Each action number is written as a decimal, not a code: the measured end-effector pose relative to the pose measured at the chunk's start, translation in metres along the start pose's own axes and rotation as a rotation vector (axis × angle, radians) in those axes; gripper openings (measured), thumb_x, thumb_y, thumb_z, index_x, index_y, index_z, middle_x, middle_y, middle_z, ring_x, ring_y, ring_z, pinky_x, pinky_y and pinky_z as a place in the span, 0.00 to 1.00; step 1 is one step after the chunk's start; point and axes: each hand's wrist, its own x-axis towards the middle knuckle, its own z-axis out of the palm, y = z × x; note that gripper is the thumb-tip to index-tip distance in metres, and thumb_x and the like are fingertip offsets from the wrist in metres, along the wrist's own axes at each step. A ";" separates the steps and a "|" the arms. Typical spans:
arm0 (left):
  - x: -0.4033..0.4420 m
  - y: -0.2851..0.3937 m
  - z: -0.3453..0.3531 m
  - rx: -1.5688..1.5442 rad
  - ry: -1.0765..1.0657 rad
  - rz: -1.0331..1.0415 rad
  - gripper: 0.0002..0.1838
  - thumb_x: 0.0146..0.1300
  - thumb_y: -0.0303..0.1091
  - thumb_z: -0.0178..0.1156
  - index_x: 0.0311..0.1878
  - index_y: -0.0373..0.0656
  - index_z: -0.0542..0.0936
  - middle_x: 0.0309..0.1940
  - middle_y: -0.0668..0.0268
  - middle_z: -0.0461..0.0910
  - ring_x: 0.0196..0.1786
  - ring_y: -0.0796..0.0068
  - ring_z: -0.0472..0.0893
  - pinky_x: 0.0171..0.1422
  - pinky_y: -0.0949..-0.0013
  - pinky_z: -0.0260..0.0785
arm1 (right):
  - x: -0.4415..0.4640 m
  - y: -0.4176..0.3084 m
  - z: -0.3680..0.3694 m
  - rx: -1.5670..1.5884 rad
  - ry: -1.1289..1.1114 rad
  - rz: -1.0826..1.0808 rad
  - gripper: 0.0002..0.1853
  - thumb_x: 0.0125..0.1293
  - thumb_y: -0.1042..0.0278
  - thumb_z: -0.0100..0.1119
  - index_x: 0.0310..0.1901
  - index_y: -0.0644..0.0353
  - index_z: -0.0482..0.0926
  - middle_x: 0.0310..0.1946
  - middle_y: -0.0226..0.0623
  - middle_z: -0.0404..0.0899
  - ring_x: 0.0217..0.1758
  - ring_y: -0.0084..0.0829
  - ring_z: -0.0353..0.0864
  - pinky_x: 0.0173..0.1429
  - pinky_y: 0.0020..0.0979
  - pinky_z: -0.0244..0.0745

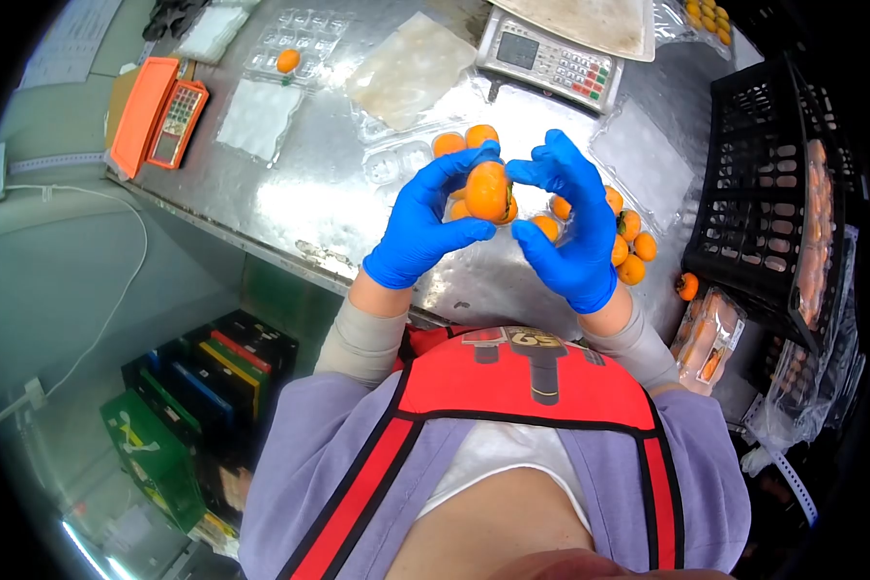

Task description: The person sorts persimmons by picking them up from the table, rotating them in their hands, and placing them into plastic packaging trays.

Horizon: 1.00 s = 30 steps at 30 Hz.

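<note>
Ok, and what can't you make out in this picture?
Fruit in the left hand, head view: far side faces away from the camera.
Loose fruit, head view: partly covered by the right hand.
Grey scale's screen, head view: any reading is too small.
Printed sheet, head view: text too blurred.

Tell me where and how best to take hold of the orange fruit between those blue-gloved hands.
Probably across the bulging, rounded body of the orange fruit, coming from the right: the left hand holds it from the left, while the side toward the open right hand looks largely uncovered.
</note>
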 end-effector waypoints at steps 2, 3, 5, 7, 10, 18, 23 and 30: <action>0.000 0.000 0.000 0.003 -0.006 -0.012 0.37 0.47 0.28 0.72 0.63 0.41 0.69 0.61 0.61 0.71 0.63 0.66 0.71 0.69 0.62 0.61 | 0.002 -0.001 0.000 -0.177 -0.112 -0.139 0.41 0.51 0.78 0.65 0.67 0.67 0.58 0.62 0.47 0.66 0.58 0.39 0.76 0.61 0.38 0.70; -0.001 -0.001 -0.001 0.033 -0.006 -0.027 0.37 0.48 0.28 0.72 0.63 0.41 0.69 0.61 0.61 0.71 0.63 0.66 0.71 0.69 0.62 0.61 | 0.002 0.000 0.000 -0.184 -0.139 -0.159 0.38 0.52 0.79 0.65 0.66 0.66 0.61 0.64 0.47 0.64 0.60 0.39 0.74 0.59 0.37 0.72; -0.002 -0.003 -0.003 0.063 -0.006 -0.044 0.36 0.48 0.28 0.72 0.63 0.41 0.69 0.61 0.61 0.71 0.63 0.67 0.71 0.68 0.62 0.61 | 0.007 -0.006 0.005 -0.201 -0.097 -0.153 0.34 0.50 0.76 0.66 0.61 0.63 0.67 0.57 0.42 0.71 0.56 0.39 0.74 0.58 0.37 0.70; -0.002 -0.005 -0.006 0.134 -0.024 -0.055 0.37 0.48 0.28 0.72 0.63 0.41 0.69 0.61 0.62 0.71 0.62 0.67 0.72 0.68 0.62 0.62 | 0.010 -0.010 0.006 -0.219 -0.057 -0.147 0.29 0.48 0.74 0.67 0.56 0.60 0.73 0.50 0.36 0.78 0.53 0.39 0.75 0.57 0.36 0.68; -0.005 -0.006 -0.004 0.082 -0.021 -0.082 0.37 0.49 0.29 0.72 0.64 0.41 0.69 0.61 0.62 0.71 0.63 0.67 0.71 0.68 0.62 0.61 | 0.010 -0.011 0.006 -0.249 -0.119 -0.175 0.28 0.49 0.74 0.67 0.56 0.60 0.73 0.53 0.39 0.76 0.54 0.39 0.75 0.58 0.36 0.68; 0.001 0.004 0.002 -0.026 -0.091 0.009 0.35 0.52 0.21 0.67 0.65 0.41 0.67 0.63 0.61 0.69 0.64 0.66 0.70 0.69 0.62 0.62 | 0.000 0.000 0.001 0.067 -0.104 0.151 0.43 0.53 0.69 0.68 0.69 0.63 0.57 0.64 0.41 0.65 0.65 0.37 0.68 0.68 0.37 0.62; -0.001 0.005 0.000 0.018 -0.128 -0.069 0.35 0.53 0.21 0.65 0.66 0.41 0.66 0.62 0.61 0.70 0.63 0.66 0.71 0.67 0.62 0.64 | -0.006 0.003 0.002 -0.002 -0.118 0.153 0.40 0.54 0.75 0.66 0.68 0.63 0.59 0.65 0.42 0.64 0.65 0.35 0.69 0.67 0.36 0.64; 0.003 0.007 0.001 -0.155 -0.093 -0.093 0.26 0.58 0.23 0.59 0.62 0.39 0.71 0.58 0.61 0.74 0.60 0.68 0.73 0.64 0.65 0.67 | -0.008 0.003 0.010 -0.037 -0.078 0.159 0.39 0.54 0.77 0.67 0.67 0.63 0.61 0.63 0.43 0.67 0.64 0.36 0.70 0.66 0.35 0.66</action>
